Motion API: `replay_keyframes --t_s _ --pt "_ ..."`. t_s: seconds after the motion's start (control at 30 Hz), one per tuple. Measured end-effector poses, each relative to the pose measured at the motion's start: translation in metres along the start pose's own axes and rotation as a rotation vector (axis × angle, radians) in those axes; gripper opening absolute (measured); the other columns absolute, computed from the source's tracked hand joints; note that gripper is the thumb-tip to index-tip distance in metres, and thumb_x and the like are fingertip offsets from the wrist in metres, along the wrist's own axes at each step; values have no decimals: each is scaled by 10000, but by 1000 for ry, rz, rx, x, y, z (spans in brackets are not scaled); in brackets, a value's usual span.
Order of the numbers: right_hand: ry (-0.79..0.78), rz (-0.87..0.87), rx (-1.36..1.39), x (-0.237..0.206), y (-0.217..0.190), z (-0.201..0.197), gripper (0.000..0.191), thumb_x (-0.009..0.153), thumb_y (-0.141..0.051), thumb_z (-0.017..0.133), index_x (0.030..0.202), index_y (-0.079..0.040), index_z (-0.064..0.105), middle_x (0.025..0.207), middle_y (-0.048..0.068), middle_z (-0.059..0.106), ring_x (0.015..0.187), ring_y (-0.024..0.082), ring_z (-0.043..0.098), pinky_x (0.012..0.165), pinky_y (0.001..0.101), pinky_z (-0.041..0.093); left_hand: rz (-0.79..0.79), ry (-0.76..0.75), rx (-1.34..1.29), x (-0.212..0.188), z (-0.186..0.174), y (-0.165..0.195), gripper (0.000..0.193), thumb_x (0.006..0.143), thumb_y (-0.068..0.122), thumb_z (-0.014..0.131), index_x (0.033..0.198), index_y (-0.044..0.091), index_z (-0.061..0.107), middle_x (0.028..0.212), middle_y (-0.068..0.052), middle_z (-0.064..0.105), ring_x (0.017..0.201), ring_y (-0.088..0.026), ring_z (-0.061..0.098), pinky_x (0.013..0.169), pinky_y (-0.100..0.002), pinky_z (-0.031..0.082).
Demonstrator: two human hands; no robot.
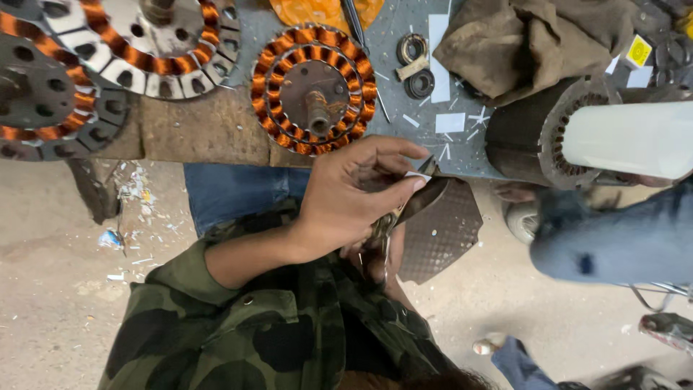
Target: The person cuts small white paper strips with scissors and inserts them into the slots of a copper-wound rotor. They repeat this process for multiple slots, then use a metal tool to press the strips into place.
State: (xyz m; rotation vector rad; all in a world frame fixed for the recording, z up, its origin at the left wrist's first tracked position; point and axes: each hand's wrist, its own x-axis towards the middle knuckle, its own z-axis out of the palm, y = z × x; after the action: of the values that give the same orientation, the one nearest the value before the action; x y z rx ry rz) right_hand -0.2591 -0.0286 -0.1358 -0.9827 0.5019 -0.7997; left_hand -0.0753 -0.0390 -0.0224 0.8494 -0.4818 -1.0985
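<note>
The left hand (pixel 346 202) sits at the centre of the frame, its fingers (pixel 393 148) curled and pinched on a small white slip of paper (pixel 417 175), thumb and forefinger closed on it. Just below it, a pair of scissors (pixel 422 198) lies with its dark blades slanting up toward the right of the frame and the handles down toward the lower left, so the long axis runs diagonally; the tips meet the slip at its right edge. The right hand (pixel 375 260) is mostly hidden under the left one; it seems to be at the scissor handles, but how far its fingers are closed I cannot tell.

The step in hand looks like trimming the slip. The next cut would call for holding the paper steady between the blades, clear of the fingertips.

Above, on the worktop (pixel 195 130), stands a copper-wound stator (pixel 314 88), with white paper scraps (pixel 449 123) to its right and a large dark stator core (pixel 538 133) at the right.
</note>
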Motion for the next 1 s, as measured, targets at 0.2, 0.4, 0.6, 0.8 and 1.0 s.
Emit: replay_keyframes --t_s 0.2,0.4,0.6,0.8,1.0 --pt "116 87 -131 2 -14 -4 1165 637 -577 925 1458 5 339 878 27 631 695 128 620 574 252 468 22 -29 31 -2 3 -2 319 970 -35 740 1277 15 668 986 -28 741 894 -41 692 794 -196 581" --pt "36 -24 -101 20 -20 12 1191 709 -518 929 1553 5 272 797 -48 573 689 42 526 608 242 339 81 -8 41 -3 5 -2 326 982 -39 746 1295 15 672 1016 -43 745 933 -52 705 838 -208 598" --pt "18 -46 -210 20 -20 1 1142 748 -488 921 1545 29 288 765 -63 583 668 29 536 611 207 372 83 -14 126 -3 5 0 339 967 -17 754 1294 29 676 1030 -51 761 944 -63 730 825 -205 617" --pt "79 76 -350 16 -16 -19 941 837 -223 892 1521 57 310 870 -5 646 716 74 603 634 222 464 115 -20 120 -2 5 2 351 969 -4 759 1307 37 676 1050 -59 760 967 -73 737 870 -217 629" --pt "203 90 -451 27 -48 -6 849 748 74 664 1541 10 367 763 30 669 583 97 622 470 227 451 37 1 107 -3 2 4 363 953 16 749 1306 48 670 1014 -37 755 910 -49 719 804 -204 612"
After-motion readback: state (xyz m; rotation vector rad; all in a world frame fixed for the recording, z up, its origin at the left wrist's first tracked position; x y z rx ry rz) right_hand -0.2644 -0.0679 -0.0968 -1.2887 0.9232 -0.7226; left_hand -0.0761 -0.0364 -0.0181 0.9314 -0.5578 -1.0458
